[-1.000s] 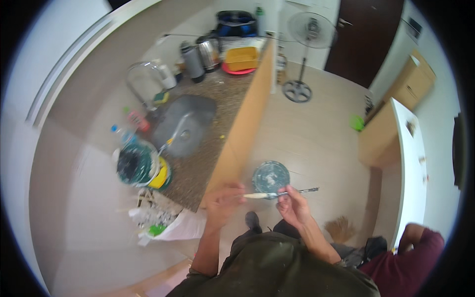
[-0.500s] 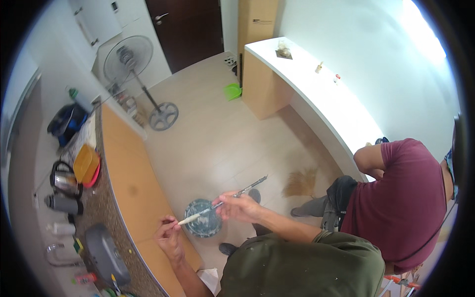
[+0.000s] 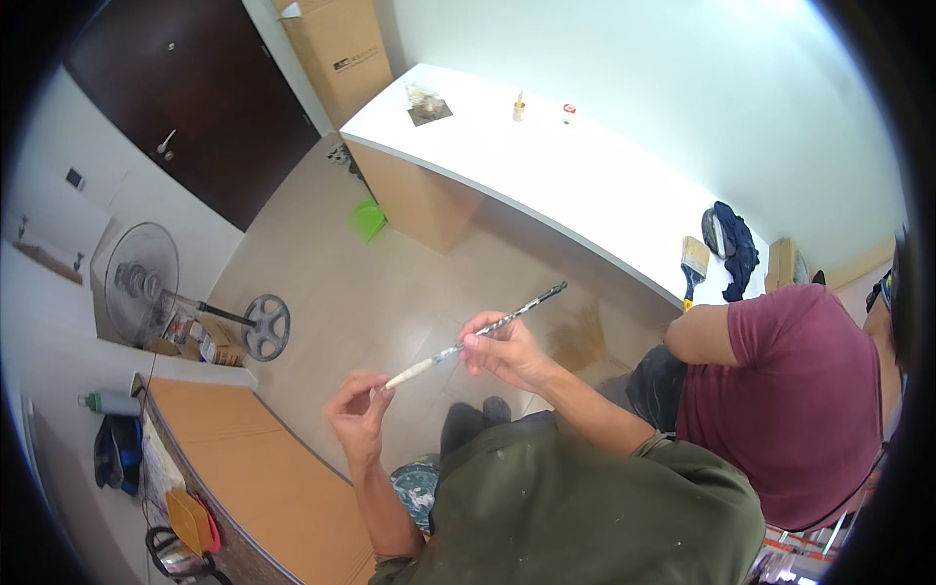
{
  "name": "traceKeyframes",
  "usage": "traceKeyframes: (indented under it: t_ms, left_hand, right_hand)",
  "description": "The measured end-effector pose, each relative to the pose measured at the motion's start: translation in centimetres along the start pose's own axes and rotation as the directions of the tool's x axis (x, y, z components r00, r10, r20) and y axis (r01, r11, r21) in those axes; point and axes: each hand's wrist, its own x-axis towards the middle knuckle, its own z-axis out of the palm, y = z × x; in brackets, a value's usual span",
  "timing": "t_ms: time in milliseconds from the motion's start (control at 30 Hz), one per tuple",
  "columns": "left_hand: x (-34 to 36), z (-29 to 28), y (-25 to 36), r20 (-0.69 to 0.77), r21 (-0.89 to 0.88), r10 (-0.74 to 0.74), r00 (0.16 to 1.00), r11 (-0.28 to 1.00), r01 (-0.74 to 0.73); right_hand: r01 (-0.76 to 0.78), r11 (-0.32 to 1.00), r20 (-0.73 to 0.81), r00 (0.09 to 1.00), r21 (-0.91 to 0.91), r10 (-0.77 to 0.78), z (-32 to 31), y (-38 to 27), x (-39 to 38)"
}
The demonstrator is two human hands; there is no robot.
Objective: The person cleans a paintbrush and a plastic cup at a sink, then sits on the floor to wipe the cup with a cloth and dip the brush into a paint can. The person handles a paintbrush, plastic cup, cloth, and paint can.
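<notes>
Right now, a thin, paint-spattered rod point(image 3: 447, 354) is being held aslant in mid-air between both hands: its pale end is being pinched by the thumb and fingertips of the left hand point(image 3: 357, 414), while its shaft is being gripped by the right hand point(image 3: 512, 353), the dark tip being pointed out beyond those fingers. So far, the two-handed hold seems to be all that is being managed; no surface is being met by the rod, and how much is being left undone cannot be told. Below the left hand, a round green container point(image 3: 416, 487) is being partly hidden and is being touched by neither hand. Well right of the right hand, a wide brush point(image 3: 694, 258) is being borne by the white counter point(image 3: 556, 161), beside a co-worker point(image 3: 780, 409).
</notes>
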Motion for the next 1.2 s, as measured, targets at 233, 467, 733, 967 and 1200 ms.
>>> traceKeyframes:
  t_ms: [233, 467, 733, 967, 1200]
  left_hand:
    - [14.5, 5.2, -2.7, 0.254, -0.128, -0.051, 0.966, 0.988, 0.086]
    - [29.3, 7.3, -5.2, 0.378, -0.129, -0.059, 0.924, 0.985, 0.116]
    - [41.3, 11.7, -8.3, 0.572, -0.145, -0.052, 0.818, 0.976, 0.164]
    - [47.1, 18.5, -13.0, 0.660, -0.163, -0.062, 0.749, 0.961, 0.224]
    - [53.0, 29.2, -15.5, 0.742, -0.230, 0.101, 0.663, 0.967, 0.111]
  right_hand:
    - [0.200, 0.980, -0.195, 0.962, 0.022, -0.192, -2.3, -3.9, 7.4]
    - [0.318, 0.948, -0.366, 0.886, 0.033, -0.284, -3.5, -6.4, 18.0]
    - [0.469, 0.877, -0.593, 0.739, 0.110, -0.320, -5.8, -9.2, 25.2]
    - [0.544, 0.835, -0.682, 0.642, 0.082, -0.351, -11.8, -13.5, 27.2]
    - [0.592, 0.780, -0.665, 0.667, 0.201, -0.336, -20.2, -20.9, 28.5]
